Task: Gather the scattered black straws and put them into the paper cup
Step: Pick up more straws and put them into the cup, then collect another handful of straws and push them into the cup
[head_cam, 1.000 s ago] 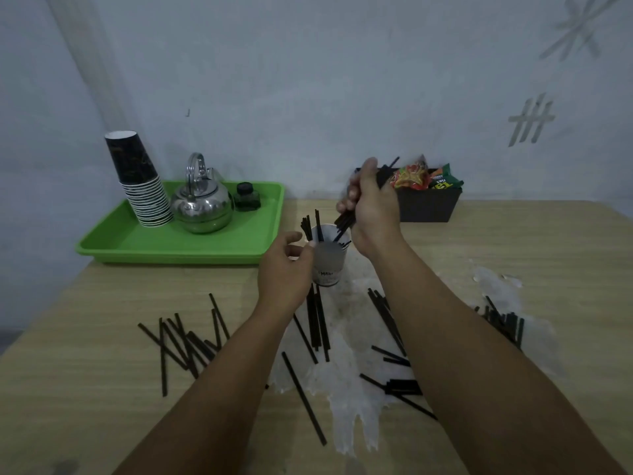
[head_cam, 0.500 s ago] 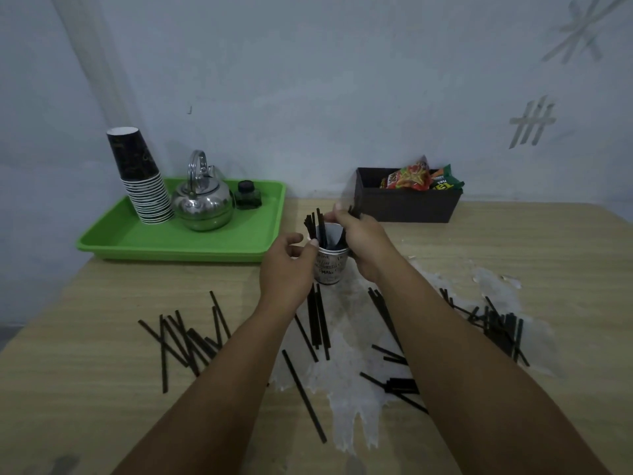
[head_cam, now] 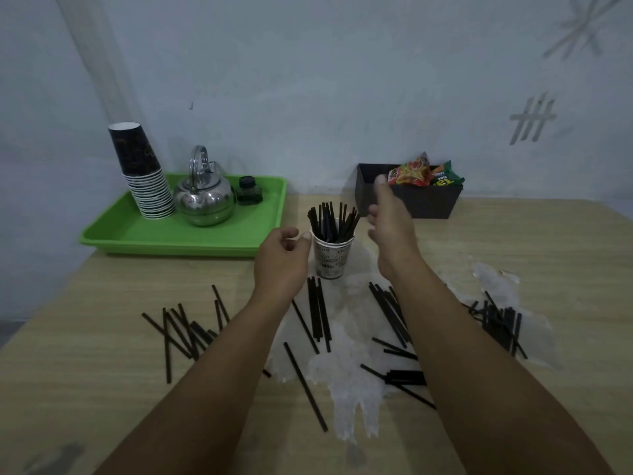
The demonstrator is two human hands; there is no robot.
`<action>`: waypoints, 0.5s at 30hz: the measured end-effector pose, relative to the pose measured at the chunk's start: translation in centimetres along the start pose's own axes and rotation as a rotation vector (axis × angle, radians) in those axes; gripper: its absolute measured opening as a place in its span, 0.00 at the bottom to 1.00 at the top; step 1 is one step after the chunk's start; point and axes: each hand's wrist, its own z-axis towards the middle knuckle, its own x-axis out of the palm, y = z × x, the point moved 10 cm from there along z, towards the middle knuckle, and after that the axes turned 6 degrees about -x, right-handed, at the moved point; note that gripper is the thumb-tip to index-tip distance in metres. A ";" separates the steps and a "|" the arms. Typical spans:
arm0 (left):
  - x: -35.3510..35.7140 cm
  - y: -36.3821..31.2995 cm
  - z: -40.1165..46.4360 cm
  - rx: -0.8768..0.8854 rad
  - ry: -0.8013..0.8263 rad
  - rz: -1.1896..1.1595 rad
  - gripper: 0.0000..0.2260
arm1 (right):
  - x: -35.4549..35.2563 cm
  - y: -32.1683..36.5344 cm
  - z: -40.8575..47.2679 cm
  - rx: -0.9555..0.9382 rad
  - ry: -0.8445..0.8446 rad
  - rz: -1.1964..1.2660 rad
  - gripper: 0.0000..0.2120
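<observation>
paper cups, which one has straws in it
The white printed paper cup between the hands; the dark cups stacked upside down on the green tray hold none.

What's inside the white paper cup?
A bunch of black straws stands in the paper cup, their tops poking above the rim. The cup's wall hides their lower ends and the bottom, so anything else in there cannot be seen.

Two bare forearms — no sleeves, watch, bands or gloves visible. Left hand (head_cam: 279, 258) and right hand (head_cam: 390, 224) — no rings discernible.
</observation>
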 end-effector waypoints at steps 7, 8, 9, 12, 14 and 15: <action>-4.0 1.1 -1.8 0.059 -0.017 0.200 0.07 | -5.5 0.5 -3.8 -0.040 -0.245 -0.107 0.11; -4.4 1.3 -2.1 0.072 -0.019 0.243 0.07 | -5.7 0.2 -4.6 -0.035 -0.236 -0.139 0.10; -4.8 1.4 -2.4 0.086 -0.023 0.288 0.07 | -5.6 -0.1 -5.5 -0.029 -0.216 -0.179 0.09; -5.2 1.8 -3.2 0.118 -0.021 0.393 0.06 | -3.4 -1.2 -7.7 -0.052 -0.020 -0.423 0.08; -5.0 1.9 -3.6 0.141 -0.007 0.470 0.06 | -1.1 -2.2 -8.9 -0.083 0.143 -0.661 0.09; -4.8 2.0 -3.9 0.161 0.003 0.513 0.07 | -0.1 -2.8 -9.5 -0.101 0.204 -0.783 0.10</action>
